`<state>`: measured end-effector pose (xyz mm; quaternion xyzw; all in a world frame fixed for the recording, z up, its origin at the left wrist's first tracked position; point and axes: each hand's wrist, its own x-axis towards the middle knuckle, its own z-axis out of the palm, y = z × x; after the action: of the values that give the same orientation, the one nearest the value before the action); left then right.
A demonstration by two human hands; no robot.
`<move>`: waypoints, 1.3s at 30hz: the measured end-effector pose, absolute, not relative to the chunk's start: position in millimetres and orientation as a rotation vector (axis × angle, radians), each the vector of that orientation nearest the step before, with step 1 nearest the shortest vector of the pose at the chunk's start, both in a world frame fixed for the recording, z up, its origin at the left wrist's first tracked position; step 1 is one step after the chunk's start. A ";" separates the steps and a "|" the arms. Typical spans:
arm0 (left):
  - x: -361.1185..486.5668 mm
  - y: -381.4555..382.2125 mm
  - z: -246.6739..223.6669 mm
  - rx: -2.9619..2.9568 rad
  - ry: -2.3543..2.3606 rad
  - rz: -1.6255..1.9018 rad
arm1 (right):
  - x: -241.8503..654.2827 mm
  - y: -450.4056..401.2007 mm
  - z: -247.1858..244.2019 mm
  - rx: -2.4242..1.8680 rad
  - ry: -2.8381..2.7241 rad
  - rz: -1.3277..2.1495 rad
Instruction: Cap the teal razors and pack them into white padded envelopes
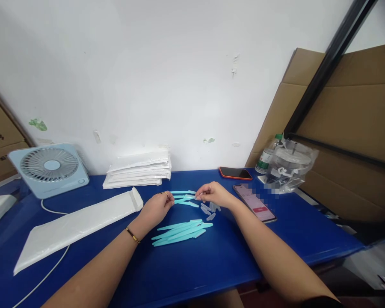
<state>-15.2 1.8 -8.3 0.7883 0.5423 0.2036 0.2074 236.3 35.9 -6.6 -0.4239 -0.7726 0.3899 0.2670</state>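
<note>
Several turquoise, slim razor-like sticks lie in a pile [179,232] on the blue table [224,256], nearest to me. Farther back, a few more turquoise sticks [188,203] span the space between my hands. My left hand [158,207] pinches the left end of one of these sticks. At the right end, my right hand [213,194] has its fingertips pressed together on a stick's tip. Small clear plastic caps [206,209] lie loosely just below my right hand. Which exact stick each hand holds is hard to tell.
A long white packet [80,226] lies left of my left hand, with stacked white packets [137,169] behind. A blue fan [51,167] stands far left. Two phones [235,173], a bottle [265,160] and a bagged cup [288,164] are at the right.
</note>
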 end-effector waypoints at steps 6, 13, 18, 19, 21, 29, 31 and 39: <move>-14.5 2.9 -7.7 2.225 1.500 0.588 | 231.8 35.5 -5.2 -1.150 -2.148 0.918; -14.4 2.1 -6.3 2.175 1.508 0.584 | 239.1 34.0 -2.0 -1.173 -2.114 0.945; -10.3 6.2 -10.9 2.223 1.489 0.572 | 222.6 33.1 -7.1 -1.153 -2.178 0.877; -9.8 7.3 -11.4 2.237 1.499 0.583 | 221.4 34.1 -8.1 -1.167 -2.170 0.866; -9.3 7.8 -10.4 2.272 1.546 0.640 | 225.6 37.0 -8.5 -1.185 -2.150 0.851; -7.3 -16.1 1.9 2.256 1.231 0.341 | 299.9 51.4 -6.8 -1.297 -2.280 0.659; -5.7 -19.6 0.0 2.249 1.195 0.277 | 309.2 54.7 -12.2 -1.368 -2.331 0.660; -5.7 -13.1 -4.3 2.149 1.257 0.307 | 298.9 54.5 -11.8 -1.410 -2.223 0.618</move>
<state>-5.7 -13.1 -4.3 0.8142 0.4760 0.1165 0.3112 298.9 54.5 -11.8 -0.5090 -0.8025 0.2232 0.2168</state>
